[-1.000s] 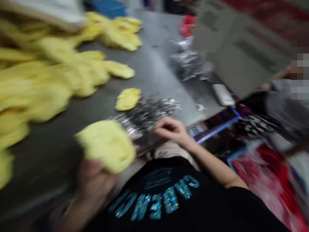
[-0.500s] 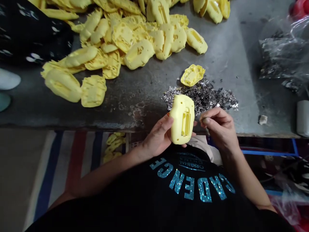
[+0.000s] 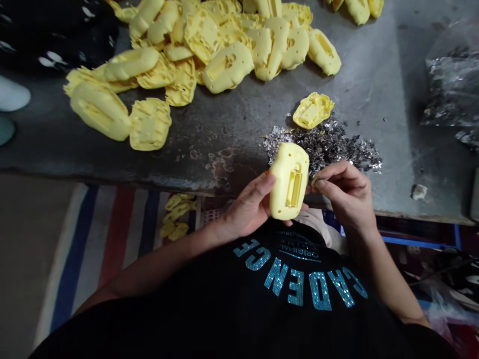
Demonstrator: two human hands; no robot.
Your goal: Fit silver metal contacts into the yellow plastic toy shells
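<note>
My left hand (image 3: 249,207) grips a yellow plastic shell (image 3: 289,180) with a rectangular recess, held upright just off the table's front edge. My right hand (image 3: 346,192) is curled beside it, thumb and forefinger pinched on something small and metallic next to the shell's right side. Directly behind both hands lies a heap of small silver metal pieces (image 3: 329,147) on the grey table (image 3: 232,134). One yellow shell (image 3: 313,109) lies open-side up at the heap's far edge.
A big pile of yellow shells (image 3: 209,45) covers the table's far left and middle. Clear bags of silver parts (image 3: 451,85) sit at the right. A few yellow shells (image 3: 175,219) lie below the table beside a striped mat (image 3: 108,234).
The view swung from a blurred rightward look to straight down at the table. The left hand brought the shell in front of my body, and the right hand closed in beside it.
</note>
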